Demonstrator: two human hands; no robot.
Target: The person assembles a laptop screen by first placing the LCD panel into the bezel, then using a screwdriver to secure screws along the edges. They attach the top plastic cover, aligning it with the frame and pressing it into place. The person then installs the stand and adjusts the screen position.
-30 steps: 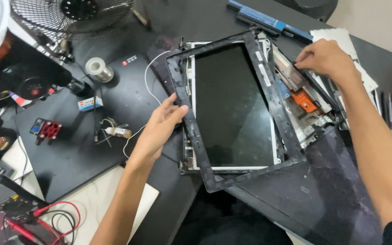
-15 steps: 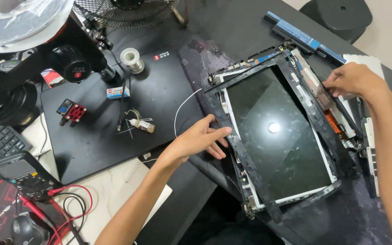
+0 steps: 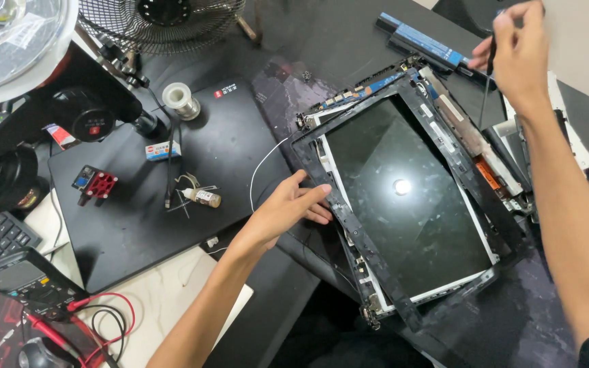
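- Sitting tilted across the middle-right of the dark desk is the laptop screen panel (image 3: 407, 197), glass face up with a lamp glare spot on it, and its black bezel frame (image 3: 345, 221) looks partly popped loose around the edges.
- Left hand (image 3: 288, 211) rests on the left side of that bezel, fingers stretched out flat with the tips touching the frame, not wrapped around anything.
- Right hand (image 3: 523, 51) is up at the far right, lifted off the panel, fingers pinched shut on a thin dark screwdriver (image 3: 487, 92) whose shaft points down toward the panel's far-right edge.
- Just past the far edge of the panel there's a long black-and-blue battery pack (image 3: 424, 41) lying on the desk.
- Left of the panel lies a closed black laptop (image 3: 165, 197) with small stuff on top: a solder spool (image 3: 180, 99), a little red part (image 3: 97, 185) and a small bottle (image 3: 202, 197).
- A thin white wire (image 3: 262, 167) curves between that laptop and the panel.
- Far left has a desk fan (image 3: 161, 24), near left a multimeter (image 3: 25, 283) with red and black leads.
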